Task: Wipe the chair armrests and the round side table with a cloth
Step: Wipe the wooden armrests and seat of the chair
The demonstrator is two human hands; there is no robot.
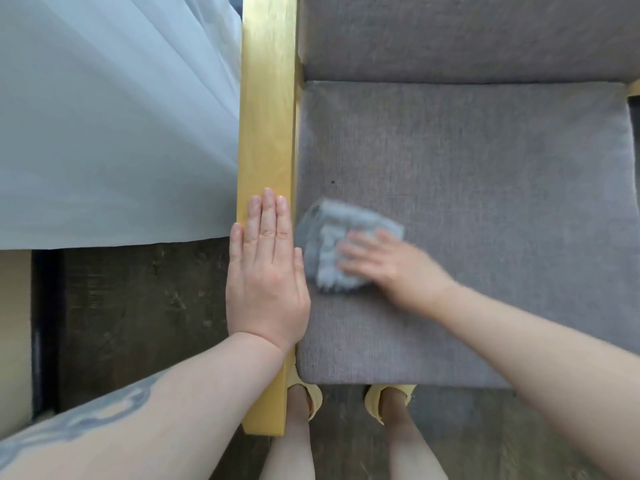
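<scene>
A yellow wooden armrest [266, 116] runs from the top of the view down toward me, left of the chair's grey seat cushion [485, 202]. My left hand [266, 275] lies flat on the near part of the armrest, fingers straight and together. A grey cloth [329, 244] sits on the cushion just right of the armrest. My right hand [388, 265] rests on the cloth with spread fingers; both are motion-blurred. The round side table is out of view.
A white sheer curtain [114, 126] hangs left of the armrest. Dark wood floor [138, 313] shows below it. The grey backrest cushion [467, 32] is at the top. My feet in yellow slippers [388, 400] stand at the seat's front edge.
</scene>
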